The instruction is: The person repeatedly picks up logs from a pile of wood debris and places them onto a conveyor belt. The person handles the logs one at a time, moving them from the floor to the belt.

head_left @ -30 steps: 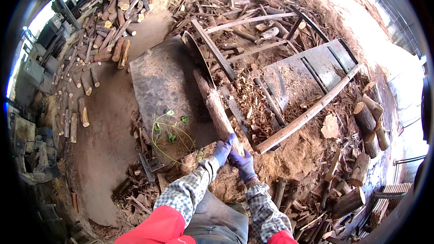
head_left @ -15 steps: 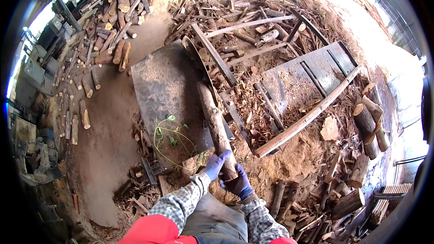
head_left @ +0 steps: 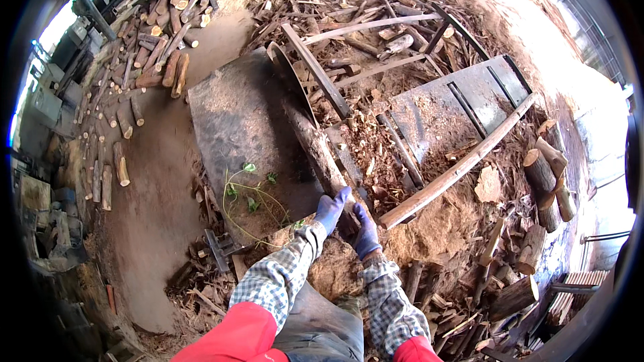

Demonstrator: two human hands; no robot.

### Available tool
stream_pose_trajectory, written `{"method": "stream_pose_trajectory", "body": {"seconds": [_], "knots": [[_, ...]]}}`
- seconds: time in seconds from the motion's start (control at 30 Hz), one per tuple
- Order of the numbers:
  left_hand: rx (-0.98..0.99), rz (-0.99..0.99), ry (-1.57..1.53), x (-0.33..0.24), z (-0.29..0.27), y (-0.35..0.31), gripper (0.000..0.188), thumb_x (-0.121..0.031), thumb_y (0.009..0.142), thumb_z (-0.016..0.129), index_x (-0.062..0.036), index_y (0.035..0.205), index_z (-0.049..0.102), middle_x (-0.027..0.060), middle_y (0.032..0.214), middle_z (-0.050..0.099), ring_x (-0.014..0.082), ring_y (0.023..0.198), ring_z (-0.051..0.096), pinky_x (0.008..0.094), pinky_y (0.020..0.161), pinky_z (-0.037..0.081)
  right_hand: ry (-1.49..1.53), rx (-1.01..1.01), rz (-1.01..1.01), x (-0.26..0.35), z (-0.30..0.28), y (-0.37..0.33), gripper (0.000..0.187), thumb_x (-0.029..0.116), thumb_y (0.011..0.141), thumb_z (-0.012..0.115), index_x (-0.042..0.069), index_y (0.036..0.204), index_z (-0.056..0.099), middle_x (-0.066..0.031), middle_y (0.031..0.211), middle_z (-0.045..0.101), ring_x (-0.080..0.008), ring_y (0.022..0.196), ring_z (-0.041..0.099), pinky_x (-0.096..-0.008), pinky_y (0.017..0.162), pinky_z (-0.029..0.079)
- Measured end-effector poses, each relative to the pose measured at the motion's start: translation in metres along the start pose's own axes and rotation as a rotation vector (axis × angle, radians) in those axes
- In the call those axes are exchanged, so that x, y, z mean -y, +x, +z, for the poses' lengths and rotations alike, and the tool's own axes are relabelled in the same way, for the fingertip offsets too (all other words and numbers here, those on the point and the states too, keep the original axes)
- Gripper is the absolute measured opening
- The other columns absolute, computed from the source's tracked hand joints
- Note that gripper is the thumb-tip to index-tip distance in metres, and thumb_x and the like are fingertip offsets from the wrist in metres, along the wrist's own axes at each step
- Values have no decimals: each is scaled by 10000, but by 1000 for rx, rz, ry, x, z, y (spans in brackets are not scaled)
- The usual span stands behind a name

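A bark-covered log (head_left: 316, 145) lies lengthwise along the right side of a dark metal table (head_left: 231, 110). My left hand (head_left: 331, 210), in a purple-blue glove, is closed over the left side of its near end. The same end is gripped from the right by my right hand (head_left: 365, 233), gloved alike. At the log's far end stands a thin, round-edged metal disc (head_left: 290, 80), seen almost edge-on, that looks like a saw blade. Whether the log touches it I cannot make out. A green leafy vine (head_left: 251, 198) trails over the table's near part.
To the right, a metal chute (head_left: 443, 121) with crossbars carries wood chips, and a long pole (head_left: 463, 161) runs along its near side. Cut logs (head_left: 540, 174) stand at the far right. More logs (head_left: 157, 47) are heaped at the back left. Bark scraps surround my legs.
Both my hands have moved away from my body, pushing the log forward along the table toward the disc. My arms are stretched out further. The view has shifted slightly.
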State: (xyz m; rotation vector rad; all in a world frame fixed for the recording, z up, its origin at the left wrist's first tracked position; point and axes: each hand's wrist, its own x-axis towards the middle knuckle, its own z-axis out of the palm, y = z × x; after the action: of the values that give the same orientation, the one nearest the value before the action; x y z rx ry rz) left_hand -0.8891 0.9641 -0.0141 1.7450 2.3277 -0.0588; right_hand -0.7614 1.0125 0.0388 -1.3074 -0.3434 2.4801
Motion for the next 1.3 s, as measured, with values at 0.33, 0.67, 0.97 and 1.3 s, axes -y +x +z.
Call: {"method": "stream_pose_trajectory", "body": {"seconds": [0.33, 0.67, 0.97, 1.3], "knots": [[-116, -483, -1390, 43, -8, 33, 572, -419, 953, 462, 9, 1331, 490, 102, 1076, 649, 216, 922, 651, 341, 811, 541, -208, -151, -208, 3, 35, 21, 399, 425, 884, 751, 63, 1045, 704, -56, 826, 699, -182, 582, 634, -345, 526, 557], [-260, -606, -2260, 112, -114, -46, 836, -654, 813, 712, -35, 1335, 503, 173, 1211, 612, 303, 1074, 635, 471, 944, 539, -1317, -168, -693, -55, 54, -128, 809, 517, 802, 774, -66, 1292, 503, -334, 1088, 645, -480, 1004, 657, -506, 843, 538], [-263, -204, -2200, 55, -123, -161, 663, -252, 899, 724, -23, 1449, 432, 152, 1447, 495, 282, 1346, 470, 464, 1172, 357, -1544, -222, -835, -30, -57, -115, 702, 393, 801, 815, 15, 1323, 536, -218, 1111, 672, -345, 977, 676, -476, 841, 532], [228, 82, -1124, -99, -129, -200, 764, -439, 793, 795, -47, 1380, 503, 219, 1193, 669, 364, 1104, 649, 432, 1014, 496, -1677, 148, -146, -128, -209, -177, 417, 412, 857, 731, 4, 940, 712, -166, 789, 709, -239, 743, 673, -386, 679, 521]]}}
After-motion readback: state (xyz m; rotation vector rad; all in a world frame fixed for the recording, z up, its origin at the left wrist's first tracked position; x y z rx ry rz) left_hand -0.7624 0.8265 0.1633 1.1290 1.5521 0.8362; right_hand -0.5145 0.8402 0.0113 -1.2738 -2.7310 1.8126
